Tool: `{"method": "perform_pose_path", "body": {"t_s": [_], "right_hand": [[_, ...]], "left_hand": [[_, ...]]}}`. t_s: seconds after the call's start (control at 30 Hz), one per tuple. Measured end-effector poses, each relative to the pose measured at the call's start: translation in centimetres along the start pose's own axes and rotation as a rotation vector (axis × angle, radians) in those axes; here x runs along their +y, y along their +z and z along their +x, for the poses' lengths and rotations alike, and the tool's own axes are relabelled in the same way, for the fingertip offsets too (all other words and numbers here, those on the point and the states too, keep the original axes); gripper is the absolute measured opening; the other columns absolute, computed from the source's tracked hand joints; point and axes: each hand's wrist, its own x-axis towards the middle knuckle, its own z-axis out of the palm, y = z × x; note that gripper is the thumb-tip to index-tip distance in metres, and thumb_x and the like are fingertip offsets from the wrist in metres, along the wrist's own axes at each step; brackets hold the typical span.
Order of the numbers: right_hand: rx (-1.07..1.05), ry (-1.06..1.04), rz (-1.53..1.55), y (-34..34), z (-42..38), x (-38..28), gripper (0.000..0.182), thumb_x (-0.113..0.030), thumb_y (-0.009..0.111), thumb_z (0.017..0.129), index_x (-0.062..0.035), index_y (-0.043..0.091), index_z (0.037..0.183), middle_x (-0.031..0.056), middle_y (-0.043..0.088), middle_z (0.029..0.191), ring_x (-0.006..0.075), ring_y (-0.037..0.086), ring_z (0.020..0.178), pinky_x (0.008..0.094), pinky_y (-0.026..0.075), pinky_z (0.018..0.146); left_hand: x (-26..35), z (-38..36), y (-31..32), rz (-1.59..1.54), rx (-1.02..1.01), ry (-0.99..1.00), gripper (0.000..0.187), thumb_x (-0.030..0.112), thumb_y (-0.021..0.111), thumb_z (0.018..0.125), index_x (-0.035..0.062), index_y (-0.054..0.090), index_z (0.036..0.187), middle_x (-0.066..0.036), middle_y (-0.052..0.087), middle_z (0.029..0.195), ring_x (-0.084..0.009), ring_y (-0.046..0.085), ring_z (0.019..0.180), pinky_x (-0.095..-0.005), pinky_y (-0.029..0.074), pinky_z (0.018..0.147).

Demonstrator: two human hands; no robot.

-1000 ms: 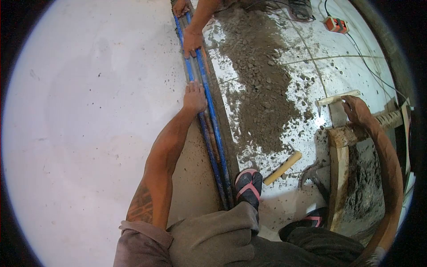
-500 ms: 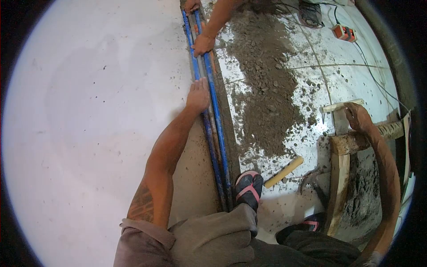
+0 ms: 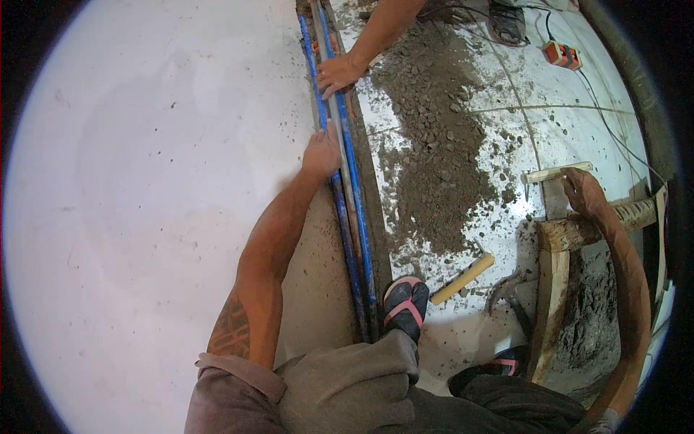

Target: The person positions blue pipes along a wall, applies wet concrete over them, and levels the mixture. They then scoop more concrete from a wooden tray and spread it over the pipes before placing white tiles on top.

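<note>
Two blue pipes [image 3: 359, 235] and a thinner grey pipe [image 3: 335, 113] lie lengthwise in a narrow trench in the floor. My left hand [image 3: 322, 153] is over them near the middle, its fingers bent and closed at the grey pipe; the fingertips are partly hidden. Over on the right, my right hand [image 3: 584, 194] hangs beside a wooden beam [image 3: 564, 233]. Its fingers are loosely apart and reach to a thin wooden strip [image 3: 553, 173], without a visible grip around it.
A co-worker's hand [image 3: 340, 74] rests on the pipes further up. Loose dirt [image 3: 437, 145] covers tiles right of the trench. A yellowish stick [image 3: 463, 279] lies near my sandalled foot [image 3: 405, 309]. An orange socket box [image 3: 562, 55] with a cable stands upper right.
The fingers of my left hand have bent from flat to curled. One co-worker's hand has left the top of the view; the other has shifted, and the grey pipe lies differently between the blue ones.
</note>
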Motion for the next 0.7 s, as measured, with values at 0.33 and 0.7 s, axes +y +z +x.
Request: {"method": "perform_pose_path", "body": {"t_s": [0.33,0.7], "right_hand": [[-0.004,0.02,0.076,0.5,-0.3,0.8,0.029,-0.014,0.055,0.093,0.0036,0.06,0.116,0.0245,0.067,0.101,0.0344,0.067,0.086,0.0405,0.053,0.078],[0.077,-0.12,-0.05,-0.6,-0.3,0.1,0.026,-0.008,0.057,0.089,0.0045,0.061,0.111,0.024,0.066,0.097,0.0374,0.066,0.083,0.0438,0.052,0.076]], "left_hand": [[-0.4,1.2,-1.4,-0.358,0.098,-0.147,0.066,0.009,0.051,0.082,-0.0224,0.025,0.135,-0.03,0.063,0.087,-0.0419,0.064,0.074,-0.0494,0.053,0.066],[-0.6,0.2,-1.9,-0.302,0.024,0.056,0.044,0.018,0.047,0.09,-0.0122,0.041,0.122,-0.038,0.06,0.097,-0.0506,0.062,0.086,-0.0552,0.05,0.076]]}}
